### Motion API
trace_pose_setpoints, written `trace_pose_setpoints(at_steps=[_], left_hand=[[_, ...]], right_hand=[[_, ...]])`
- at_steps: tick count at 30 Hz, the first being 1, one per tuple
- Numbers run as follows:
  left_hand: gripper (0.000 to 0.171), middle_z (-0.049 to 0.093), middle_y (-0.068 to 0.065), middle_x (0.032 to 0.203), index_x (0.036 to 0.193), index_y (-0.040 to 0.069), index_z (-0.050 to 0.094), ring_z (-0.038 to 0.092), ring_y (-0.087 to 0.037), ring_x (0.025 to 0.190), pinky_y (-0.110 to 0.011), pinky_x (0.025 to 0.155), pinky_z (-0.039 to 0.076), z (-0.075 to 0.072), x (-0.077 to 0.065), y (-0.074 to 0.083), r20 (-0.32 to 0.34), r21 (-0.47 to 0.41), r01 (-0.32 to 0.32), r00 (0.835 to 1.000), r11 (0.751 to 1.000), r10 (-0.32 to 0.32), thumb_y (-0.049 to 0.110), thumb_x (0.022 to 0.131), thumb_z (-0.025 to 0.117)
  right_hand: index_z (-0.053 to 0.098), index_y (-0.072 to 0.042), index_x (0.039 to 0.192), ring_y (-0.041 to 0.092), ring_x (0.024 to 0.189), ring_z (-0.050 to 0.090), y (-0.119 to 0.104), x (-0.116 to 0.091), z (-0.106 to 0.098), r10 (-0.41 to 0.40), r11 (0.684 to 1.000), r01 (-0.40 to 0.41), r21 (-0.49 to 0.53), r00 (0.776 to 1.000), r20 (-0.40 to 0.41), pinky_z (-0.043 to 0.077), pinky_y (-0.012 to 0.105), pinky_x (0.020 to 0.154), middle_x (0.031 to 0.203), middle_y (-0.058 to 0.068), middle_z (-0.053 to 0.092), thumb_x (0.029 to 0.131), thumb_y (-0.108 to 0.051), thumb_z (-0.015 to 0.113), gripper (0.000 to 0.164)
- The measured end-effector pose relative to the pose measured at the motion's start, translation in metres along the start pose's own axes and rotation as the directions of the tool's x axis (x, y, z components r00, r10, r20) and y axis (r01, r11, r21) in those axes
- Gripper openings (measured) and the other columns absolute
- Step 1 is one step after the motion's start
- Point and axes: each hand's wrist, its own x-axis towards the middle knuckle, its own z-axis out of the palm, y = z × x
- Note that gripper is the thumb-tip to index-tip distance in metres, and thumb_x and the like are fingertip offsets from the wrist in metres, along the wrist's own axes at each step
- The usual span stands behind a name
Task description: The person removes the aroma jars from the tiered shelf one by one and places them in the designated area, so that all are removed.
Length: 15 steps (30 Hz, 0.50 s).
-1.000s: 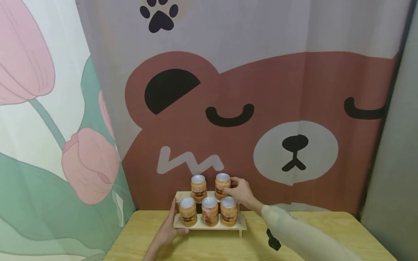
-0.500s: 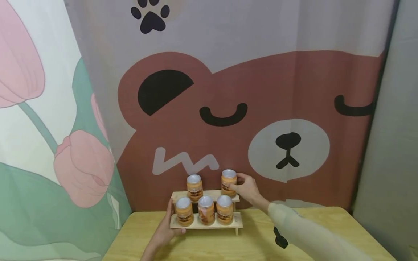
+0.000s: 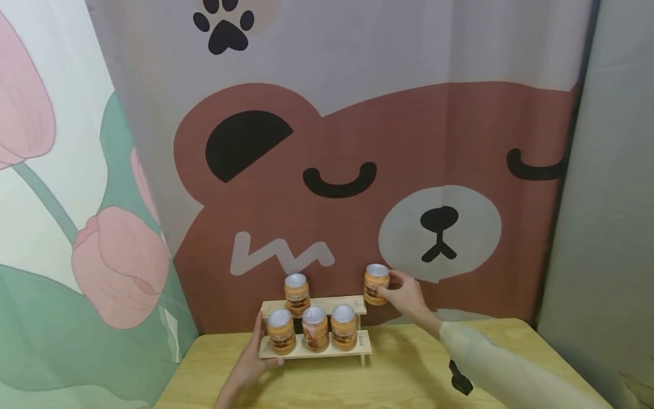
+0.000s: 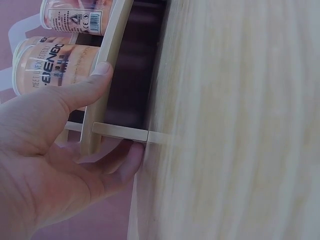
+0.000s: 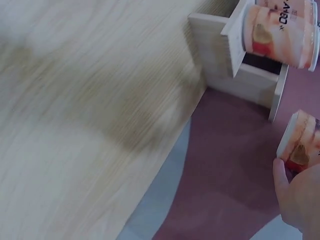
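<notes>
Pinching one can [image 3: 376,288] in the right hand [image 3: 409,298], apart from the shelf [image 3: 334,299] at two o'clock; gripping the shelf's eight o'clock end with the left hand [image 3: 250,360]. Best kept level, both.

Bkgd: brn bear-print hanging [image 3: 357,142], blk closed eyes, wht muzzle | blk paw print [image 3: 228,37] up top, L of ctr | L: tulip-print panel [image 3: 120,267], pink/grn on wht | R: plain gry panel [image 3: 603,199] | btm: lt wood-grain worktop [image 3: 327,386], rounded far corners
</notes>
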Motion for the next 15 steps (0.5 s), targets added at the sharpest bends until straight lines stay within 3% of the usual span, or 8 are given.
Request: trace_pose_setpoints(at_steps=[8, 15], left_hand=[[0.136, 0.042, -0.029, 0.150, 0.165, 0.026, -0.005, 0.030, -0.050, 0.142, -0.068, 0.113, 0.013, 0.000, 0.000, -0.001, 0.009, 0.004, 0.009, 1.000, 1.000, -0.009, 0.007, 0.072, 0.092], [0.136, 0.041, -0.032, 0.149, 0.165, 0.024, -0.005, 0.029, -0.052, 0.142, -0.069, 0.113, 0.013, -0.002, 0.001, -0.003, 0.004, 0.011, 0.013, 1.000, 1.000, -0.013, 0.007, 0.071, 0.092]], right_hand=[[0.062, -0.003, 0.136, 0.030, 0.104, 0.067, 0.026, -0.015, -0.031, 0.000, 0.999, -0.004, -0.052, 0.997, -0.080, 0.056, 0.041, 0.082, 0.118, 0.015, 0.070, 0.087, -0.028, 0.083, 0.058], [0.058, -0.002, 0.139, 0.032, 0.106, 0.067, 0.048, -0.032, -0.055, 0.060, 0.997, -0.068, -0.044, 0.984, -0.166, 0.055, 0.034, 0.082, 0.120, 0.017, 0.069, 0.089, -0.028, 0.080, 0.060]])
